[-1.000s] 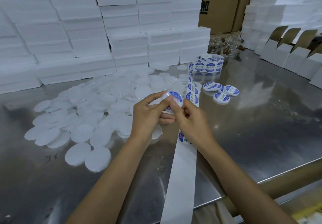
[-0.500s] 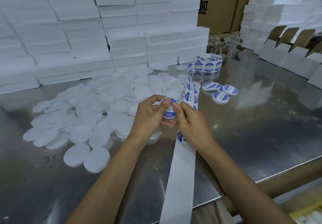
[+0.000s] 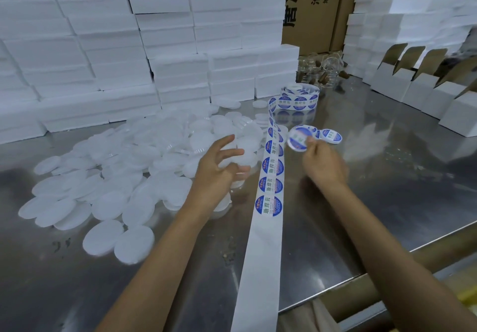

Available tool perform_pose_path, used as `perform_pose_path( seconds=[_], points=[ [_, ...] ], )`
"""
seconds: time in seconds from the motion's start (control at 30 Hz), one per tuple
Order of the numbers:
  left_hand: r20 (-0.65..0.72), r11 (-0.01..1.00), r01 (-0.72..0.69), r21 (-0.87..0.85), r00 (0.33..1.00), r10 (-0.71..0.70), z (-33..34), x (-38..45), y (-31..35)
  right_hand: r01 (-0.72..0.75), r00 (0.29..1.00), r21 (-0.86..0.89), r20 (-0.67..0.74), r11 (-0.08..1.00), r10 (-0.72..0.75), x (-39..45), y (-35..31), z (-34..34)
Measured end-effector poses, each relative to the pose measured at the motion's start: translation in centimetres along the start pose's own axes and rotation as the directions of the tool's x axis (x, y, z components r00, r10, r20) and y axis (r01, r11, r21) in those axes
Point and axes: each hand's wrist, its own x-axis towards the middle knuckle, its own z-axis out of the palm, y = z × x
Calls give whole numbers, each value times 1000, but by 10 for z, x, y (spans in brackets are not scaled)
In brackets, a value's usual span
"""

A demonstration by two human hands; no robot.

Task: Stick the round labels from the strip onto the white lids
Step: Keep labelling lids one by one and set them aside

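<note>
Right hand [image 3: 321, 164] grip pinches labelled lid [image 3: 299, 138], frame centre-right. Left hand [image 3: 219, 169] grip open, fingers spread over white lids [image 3: 134, 156]. Label strip [image 3: 268, 197] between hands.

Lids [image 3: 108, 176]: plain white, no print. Strip [image 3: 260, 262]: white backing; round labels [image 3: 268, 205] blue with a white centre band, dark characters. Labelled lid [image 3: 298, 138]: same blue-white pattern. Table [image 3: 374, 202]: silver-grey, reflective. Foam blocks [image 3: 103, 55]: white. Cartons [image 3: 309, 9]: brown, black characters.
</note>
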Motion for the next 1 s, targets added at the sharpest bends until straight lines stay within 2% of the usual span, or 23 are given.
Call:
perform_pose_path(
  seconds=[0.13,0.3,0.4,0.5,0.57,0.67,0.7,0.77,1.0],
  points=[
    [-153,991,-87,97,983,102,-8,3,1,-184,983,-156,-46,971,179,39,27,-21],
    [-208,983,-97,154,970,128,-16,8,-3,-184,983,-241,-38,953,181,47,34,-22],
    [-240,986,-100,137,962,131,-21,9,-3,-54,997,-221,-69,974,40,30,23,-18],
    [-296,987,-104,124,945,137,-25,10,-1,255,966,-92,-19,963,-258,-5,0,-5],
    [-335,987,-112,114,931,144,-26,9,1,434,894,55,91,899,-438,-31,-23,5],
    [-382,987,-121,106,911,153,-28,7,2,575,744,184,288,797,-603,-55,-48,23],
    [-391,987,-122,106,907,154,-29,7,3,601,703,168,353,781,-617,-57,-51,29],
    [-397,988,-119,99,906,149,-31,7,2,602,672,144,440,785,-596,-55,-53,36],
    [-391,990,-106,98,910,136,-33,11,3,508,705,289,403,812,-584,-53,-47,42]
  ],
)
